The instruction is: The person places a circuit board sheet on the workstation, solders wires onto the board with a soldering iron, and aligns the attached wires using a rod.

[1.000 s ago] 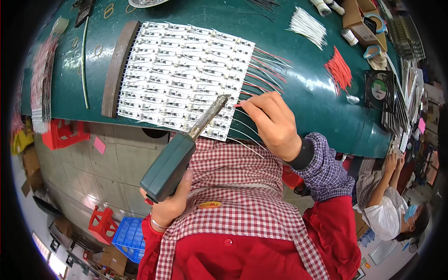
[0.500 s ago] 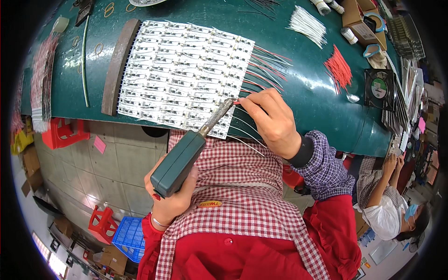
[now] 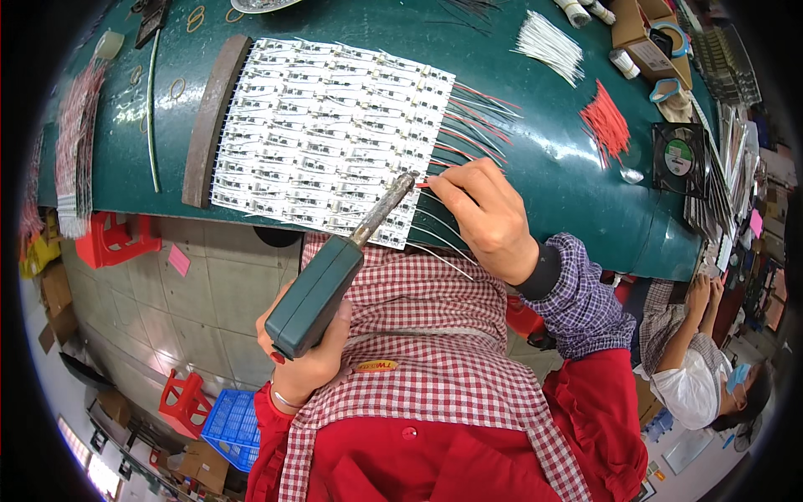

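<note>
My left hand (image 3: 314,347) is wrapped round the dark green handle of a soldering gun (image 3: 318,293). Its metal tip points up and right, over the right edge of a white panel of small circuit boards (image 3: 335,134). Between the fingertips of my right hand (image 3: 485,213) is a red wire (image 3: 424,185), its end at the panel's edge close by the tip. Whether tip and wire touch I cannot tell. Red, white and dark wires (image 3: 477,125) trail off the panel's right side, above and below my right hand.
A brown bar (image 3: 213,125) lies along the panel's left edge. Bundles of white wires (image 3: 548,46) and red wires (image 3: 606,121) lie at the right, near a black fan (image 3: 678,159). A cardboard box (image 3: 648,42) stands far right. Another person (image 3: 694,376) sits at the right.
The soldering gun has shifted slightly left and down, its tip drawing back a little from the wire. My right hand stays almost still, holding the red wire.
</note>
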### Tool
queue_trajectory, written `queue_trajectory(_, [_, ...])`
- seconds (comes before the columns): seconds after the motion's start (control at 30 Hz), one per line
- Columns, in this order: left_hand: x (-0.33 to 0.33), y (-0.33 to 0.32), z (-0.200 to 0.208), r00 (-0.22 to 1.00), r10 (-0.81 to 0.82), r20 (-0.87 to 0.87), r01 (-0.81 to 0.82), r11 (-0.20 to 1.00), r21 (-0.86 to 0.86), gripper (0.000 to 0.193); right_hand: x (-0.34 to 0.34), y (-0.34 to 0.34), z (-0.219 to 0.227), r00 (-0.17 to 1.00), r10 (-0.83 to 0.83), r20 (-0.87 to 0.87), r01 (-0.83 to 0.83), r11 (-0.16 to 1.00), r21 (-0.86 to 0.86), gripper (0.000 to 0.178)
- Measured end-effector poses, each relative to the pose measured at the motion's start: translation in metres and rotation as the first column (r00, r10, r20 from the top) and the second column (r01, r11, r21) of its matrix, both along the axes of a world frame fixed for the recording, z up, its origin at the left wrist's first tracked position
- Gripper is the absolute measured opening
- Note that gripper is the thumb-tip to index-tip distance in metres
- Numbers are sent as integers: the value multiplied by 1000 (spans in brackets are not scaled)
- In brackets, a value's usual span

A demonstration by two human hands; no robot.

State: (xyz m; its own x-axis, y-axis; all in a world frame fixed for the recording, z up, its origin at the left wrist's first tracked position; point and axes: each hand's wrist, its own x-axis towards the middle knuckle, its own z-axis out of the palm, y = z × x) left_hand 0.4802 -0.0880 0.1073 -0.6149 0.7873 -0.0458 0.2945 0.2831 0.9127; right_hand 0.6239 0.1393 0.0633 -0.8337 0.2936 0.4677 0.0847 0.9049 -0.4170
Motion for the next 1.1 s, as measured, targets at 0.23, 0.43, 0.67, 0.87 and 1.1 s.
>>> queue_trajectory(0.23, [0, -2, 1, 999, -2, -36, 2, 1000, 8, 24, -1, -2, 1, 1000, -8, -11, 9, 1000, 13, 30])
queue_trajectory(0.43, [1, -10, 4, 998, 0, -59, -2, 1000, -28, 24, 2, -9, 1, 996, -15, -92, 21, 998, 65, 29])
queue_trajectory(0.67, [2, -14, 3, 998, -20, -64, 17, 999, -40, 22, 5, -14, -4, 997, -18, -70, 19, 1000, 8, 29])
queue_trajectory(0.87, [1, -11, 6, 990, -68, -122, 64, 997, -38, 21, 6, -16, -2, 997, -38, -63, 38, 999, 2, 31])
queue_trajectory(1.1, [2, -13, 7, 993, -67, -102, 63, 997, -43, 21, 6, -18, -1, 997, -46, -56, 46, 999, -9, 30])
